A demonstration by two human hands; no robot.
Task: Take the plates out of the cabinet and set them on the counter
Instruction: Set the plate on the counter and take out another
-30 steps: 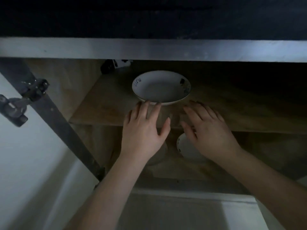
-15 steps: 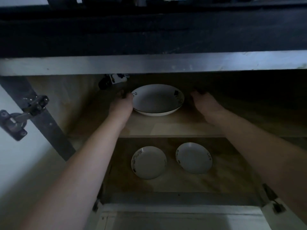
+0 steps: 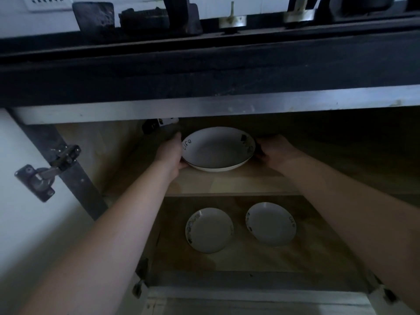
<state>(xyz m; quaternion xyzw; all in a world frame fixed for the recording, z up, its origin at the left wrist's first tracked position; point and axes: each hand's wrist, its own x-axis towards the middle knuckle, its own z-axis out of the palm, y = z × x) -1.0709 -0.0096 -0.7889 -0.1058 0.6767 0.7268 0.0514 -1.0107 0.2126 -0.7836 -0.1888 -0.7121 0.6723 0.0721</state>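
A large white deep plate [image 3: 218, 149] with dark lettering on its rim sits on the upper wooden shelf [image 3: 227, 183] of the open cabinet. My left hand [image 3: 171, 153] grips its left rim, thumb under the edge. My right hand [image 3: 273, 150] holds its right rim, fingers partly hidden behind the plate. Two smaller white plates lie side by side on the cabinet floor below: the left small plate [image 3: 209, 230] and the right small plate [image 3: 271, 223]. The dark counter edge [image 3: 204, 71] runs across above the cabinet opening.
An open white cabinet door [image 3: 20, 223] with a metal hinge [image 3: 45, 173] stands at the left. A metal strip [image 3: 216, 104] frames the top of the opening. Stove parts [image 3: 145, 17] and other dark items sit on the counter at the top.
Both hands reached from the shelf's front edge to the large plate and closed on its two sides. The view tilted up, showing the countertop.
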